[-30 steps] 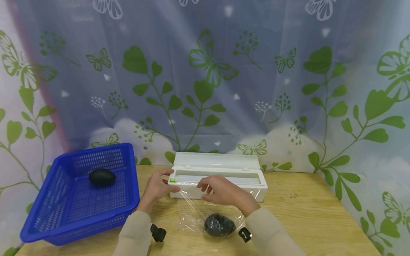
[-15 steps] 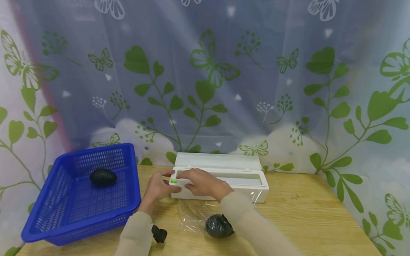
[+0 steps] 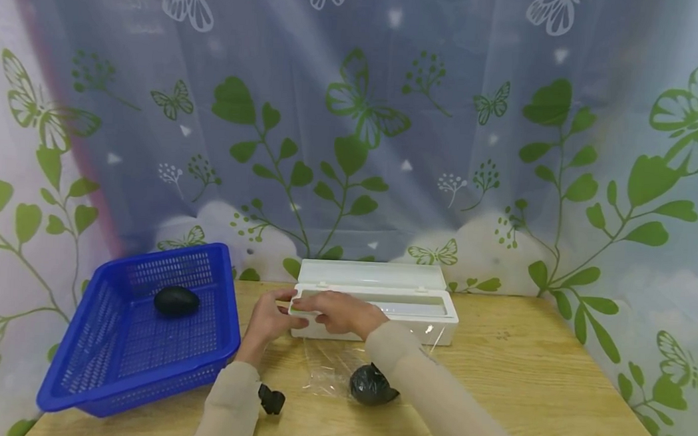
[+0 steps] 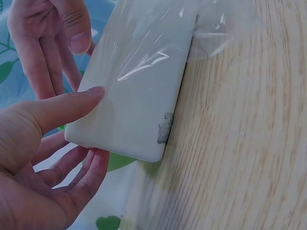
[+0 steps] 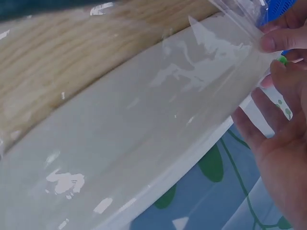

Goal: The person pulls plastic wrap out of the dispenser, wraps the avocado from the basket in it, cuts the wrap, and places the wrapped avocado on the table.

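A white cling film dispenser (image 3: 402, 328) lies lengthwise across the table with its lid (image 3: 372, 274) raised. My left hand (image 3: 267, 323) holds its left end, the thumb on the front face and the fingers at the end and the far side. My right hand (image 3: 343, 312) reaches over the same end, fingertips at the green slider cutter (image 5: 283, 60), which they partly cover; its other fingers extend loosely. Clear film (image 4: 144, 52) runs down the dispenser's front onto the table. An avocado-like dark fruit (image 3: 370, 386) lies wrapped in that film, partly behind the right sleeve.
A blue plastic basket (image 3: 134, 391) stands at the left with another dark, oval fruit (image 3: 176, 301) inside. Behind the wooden table (image 3: 554, 390) hangs a cloth (image 3: 351, 178) printed with leaves and butterflies.
My right hand has moved left along the dispenser to the green slider cutter, and its sleeve now overlaps the wrapped fruit. The left hand keeps its hold on the end.
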### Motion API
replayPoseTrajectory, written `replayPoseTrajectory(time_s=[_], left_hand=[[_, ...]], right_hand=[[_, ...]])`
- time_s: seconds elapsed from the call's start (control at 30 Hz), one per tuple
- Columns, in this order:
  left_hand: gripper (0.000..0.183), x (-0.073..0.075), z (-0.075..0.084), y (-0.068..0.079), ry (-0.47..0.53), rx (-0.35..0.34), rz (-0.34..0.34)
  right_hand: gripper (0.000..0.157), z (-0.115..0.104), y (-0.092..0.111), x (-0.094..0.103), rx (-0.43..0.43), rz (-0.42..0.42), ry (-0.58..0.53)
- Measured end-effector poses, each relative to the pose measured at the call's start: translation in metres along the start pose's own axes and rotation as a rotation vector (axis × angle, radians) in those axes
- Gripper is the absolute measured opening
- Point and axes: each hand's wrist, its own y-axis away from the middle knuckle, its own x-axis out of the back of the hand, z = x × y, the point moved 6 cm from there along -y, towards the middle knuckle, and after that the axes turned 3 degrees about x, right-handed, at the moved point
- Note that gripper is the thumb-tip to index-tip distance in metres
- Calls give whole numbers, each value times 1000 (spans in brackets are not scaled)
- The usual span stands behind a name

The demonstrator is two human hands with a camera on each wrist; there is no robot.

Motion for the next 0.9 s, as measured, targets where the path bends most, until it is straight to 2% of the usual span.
replayPoseTrajectory(time_s=[0.2, 0.4, 0.57, 0.7, 0.9], left_hand=[[71, 0, -1, 0, 6, 17, -9], [68, 1, -3, 1, 27, 28, -15], [67, 0, -3, 0, 33, 10, -6], [68, -2, -4, -1, 33, 7, -9], [68, -1, -4, -2, 28, 13, -2]], right_hand=[[68, 1, 3, 2, -46, -36, -3], [68, 4, 8, 3, -60, -68, 50], [70, 5, 12, 5, -77, -84, 104], [69, 4, 14, 6, -64, -80, 160], [64, 2, 14, 8, -55, -60, 153]])
